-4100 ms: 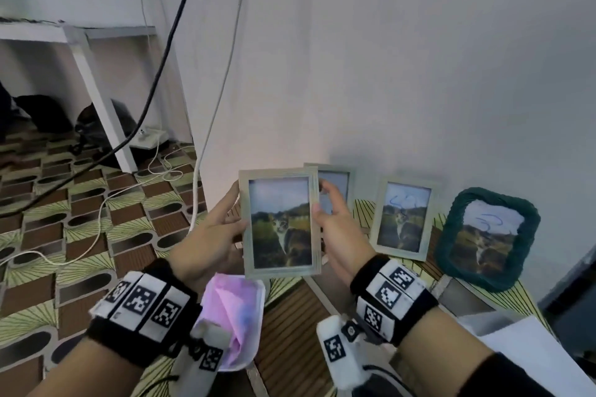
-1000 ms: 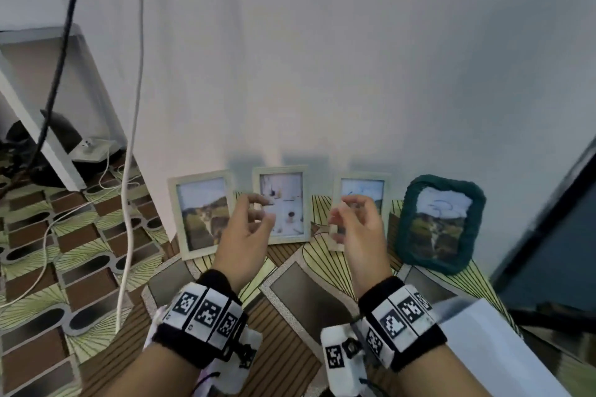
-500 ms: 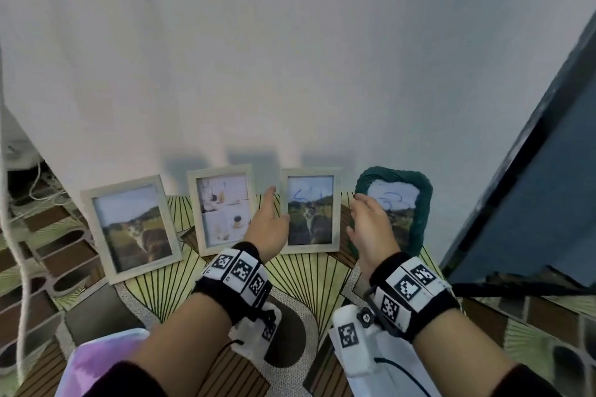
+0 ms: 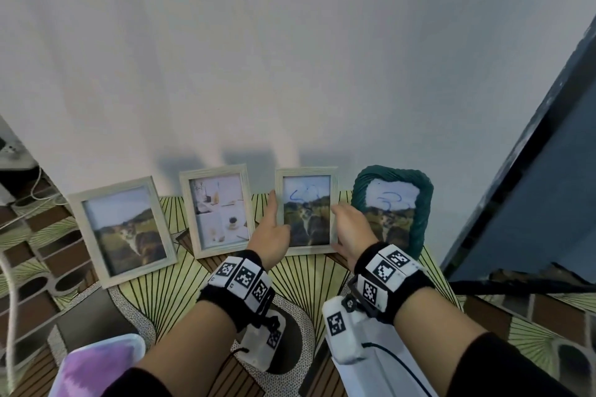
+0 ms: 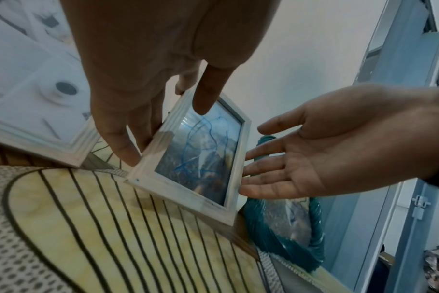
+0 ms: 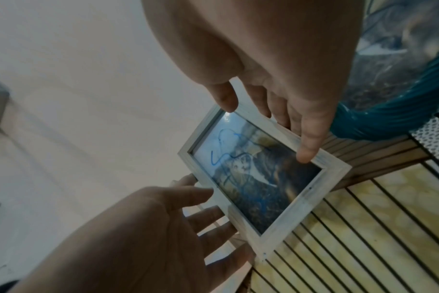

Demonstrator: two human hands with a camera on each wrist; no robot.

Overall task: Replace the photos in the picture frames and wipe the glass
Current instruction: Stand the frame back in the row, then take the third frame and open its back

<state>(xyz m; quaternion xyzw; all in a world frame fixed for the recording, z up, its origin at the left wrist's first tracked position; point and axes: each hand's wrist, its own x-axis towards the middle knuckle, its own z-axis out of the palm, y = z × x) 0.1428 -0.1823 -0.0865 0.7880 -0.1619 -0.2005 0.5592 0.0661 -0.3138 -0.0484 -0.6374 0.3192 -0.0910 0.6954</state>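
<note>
Four picture frames lean on the white wall. The third, a pale wood frame (image 4: 306,209) (image 5: 200,158) (image 6: 251,178), holds a cat photo with blue scribble on the glass. My left hand (image 4: 274,226) (image 5: 158,83) is at its left edge, fingers straight along the border and thumb over the glass. My right hand (image 4: 348,229) (image 6: 276,91) is at its right edge, palm open, fingers straight, thumb near the top corner. The frame's foot is on the floor mat. A teal frame (image 4: 423,219) with the same scribbled photo stands to the right.
A pale frame with a clean cat photo (image 4: 124,229) stands far left, and one with a light still-life photo (image 4: 219,209) beside it. A pink-purple cloth (image 4: 96,367) lies near my left forearm. A dark blue door (image 4: 532,203) bounds the right, a white cable (image 4: 9,300) the left.
My view and both hands have shifted right, from in front of the second frame to either side of the third. The cat frame I held four seconds ago now leans on the wall at the left.
</note>
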